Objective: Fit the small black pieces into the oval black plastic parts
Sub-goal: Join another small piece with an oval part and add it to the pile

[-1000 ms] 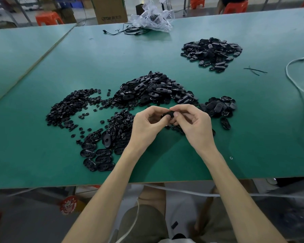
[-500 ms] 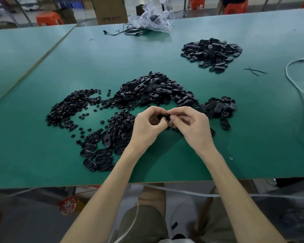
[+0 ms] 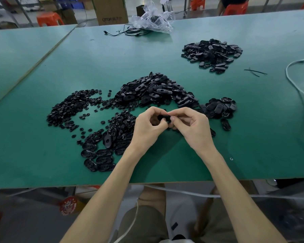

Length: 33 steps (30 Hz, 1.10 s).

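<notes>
Both hands meet above the green table, just in front of the big central heap of oval black parts. My left hand and my right hand pinch one oval black part between their fingertips; most of it is hidden by the fingers. A spread of small black pieces lies to the left. A row of oval parts lies flat near the front left. Whether a small piece sits in the held part cannot be seen.
A second heap of oval parts lies far right, a smaller one right of my hands. A white cable runs along the right side. A plastic bag and black wires sit at the far edge.
Both hands stayed in place and only the fingers shifted slightly around the held oval part. Nothing on the table moved.
</notes>
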### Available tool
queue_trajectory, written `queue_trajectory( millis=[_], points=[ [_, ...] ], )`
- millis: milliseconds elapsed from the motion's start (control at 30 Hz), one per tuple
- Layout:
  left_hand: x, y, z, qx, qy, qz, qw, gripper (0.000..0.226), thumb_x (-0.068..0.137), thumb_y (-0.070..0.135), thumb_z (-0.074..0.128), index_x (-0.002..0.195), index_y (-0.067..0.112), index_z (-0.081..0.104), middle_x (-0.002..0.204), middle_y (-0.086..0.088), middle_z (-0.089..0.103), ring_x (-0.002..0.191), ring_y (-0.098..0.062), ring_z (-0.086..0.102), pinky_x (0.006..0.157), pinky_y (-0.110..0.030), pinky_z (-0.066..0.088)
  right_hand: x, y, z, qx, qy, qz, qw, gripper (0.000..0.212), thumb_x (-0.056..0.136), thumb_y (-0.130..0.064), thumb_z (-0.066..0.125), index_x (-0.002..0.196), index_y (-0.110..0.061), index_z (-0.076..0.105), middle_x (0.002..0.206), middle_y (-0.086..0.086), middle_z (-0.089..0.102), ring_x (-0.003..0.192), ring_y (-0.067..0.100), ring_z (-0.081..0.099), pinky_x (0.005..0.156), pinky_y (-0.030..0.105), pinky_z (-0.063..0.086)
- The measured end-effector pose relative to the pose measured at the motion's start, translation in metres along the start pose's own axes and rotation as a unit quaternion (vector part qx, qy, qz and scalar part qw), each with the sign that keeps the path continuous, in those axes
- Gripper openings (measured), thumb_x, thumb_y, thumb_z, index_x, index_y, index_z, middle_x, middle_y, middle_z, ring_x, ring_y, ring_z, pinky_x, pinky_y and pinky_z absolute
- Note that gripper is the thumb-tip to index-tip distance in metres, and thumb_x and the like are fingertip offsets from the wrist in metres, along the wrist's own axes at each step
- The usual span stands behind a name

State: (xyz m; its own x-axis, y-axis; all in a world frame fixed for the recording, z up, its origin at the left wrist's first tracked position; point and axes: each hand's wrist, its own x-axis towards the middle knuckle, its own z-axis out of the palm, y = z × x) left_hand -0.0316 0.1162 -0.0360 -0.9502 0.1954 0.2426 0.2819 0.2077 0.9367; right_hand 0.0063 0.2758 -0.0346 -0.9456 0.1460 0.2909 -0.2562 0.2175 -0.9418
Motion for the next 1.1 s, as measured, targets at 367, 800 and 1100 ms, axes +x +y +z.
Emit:
queue_trajectory(
  millis=[367, 800, 1100],
  points=[
    [-0.0007, 0.0025, -0.0017, -0.044, -0.009, 0.019, 0.999, 0.017, 0.093, 0.004, 0.075, 0.110, 0.005, 0.076, 0.094, -0.005, 0.079, 0.087, -0.019, 0.076, 0.083, -0.029, 0.060, -0.0005, -0.0033, -0.0021, 0.014, 0.025, -0.006, 1.000, 0.019, 0.095, 0.004, 0.069, 0.107, -0.010, 0.075, 0.090, 0.001, 0.076, 0.078, 0.017, 0.075, 0.075, 0.025, 0.059],
    [-0.0016, 0.0027, -0.0003, -0.017, -0.014, 0.033, 0.999, 0.014, 0.095, 0.002, 0.073, 0.108, 0.005, 0.074, 0.097, -0.006, 0.078, 0.087, -0.018, 0.076, 0.085, -0.033, 0.061, -0.0002, -0.0031, 0.0001, -0.041, 0.012, -0.019, 0.999, 0.019, 0.092, 0.002, 0.072, 0.094, -0.015, 0.079, 0.100, 0.001, 0.073, 0.082, 0.013, 0.073, 0.074, 0.024, 0.058],
    [-0.0014, 0.0017, -0.0005, -0.008, -0.010, 0.027, 1.000, 0.012, 0.095, 0.003, 0.073, 0.106, 0.008, 0.074, 0.093, -0.002, 0.078, 0.083, -0.015, 0.076, 0.081, -0.031, 0.061, -0.0009, -0.0045, 0.0010, -0.041, 0.016, -0.012, 0.999, 0.018, 0.093, 0.003, 0.071, 0.095, -0.014, 0.078, 0.100, 0.002, 0.074, 0.081, 0.015, 0.073, 0.075, 0.028, 0.059]
  ],
)
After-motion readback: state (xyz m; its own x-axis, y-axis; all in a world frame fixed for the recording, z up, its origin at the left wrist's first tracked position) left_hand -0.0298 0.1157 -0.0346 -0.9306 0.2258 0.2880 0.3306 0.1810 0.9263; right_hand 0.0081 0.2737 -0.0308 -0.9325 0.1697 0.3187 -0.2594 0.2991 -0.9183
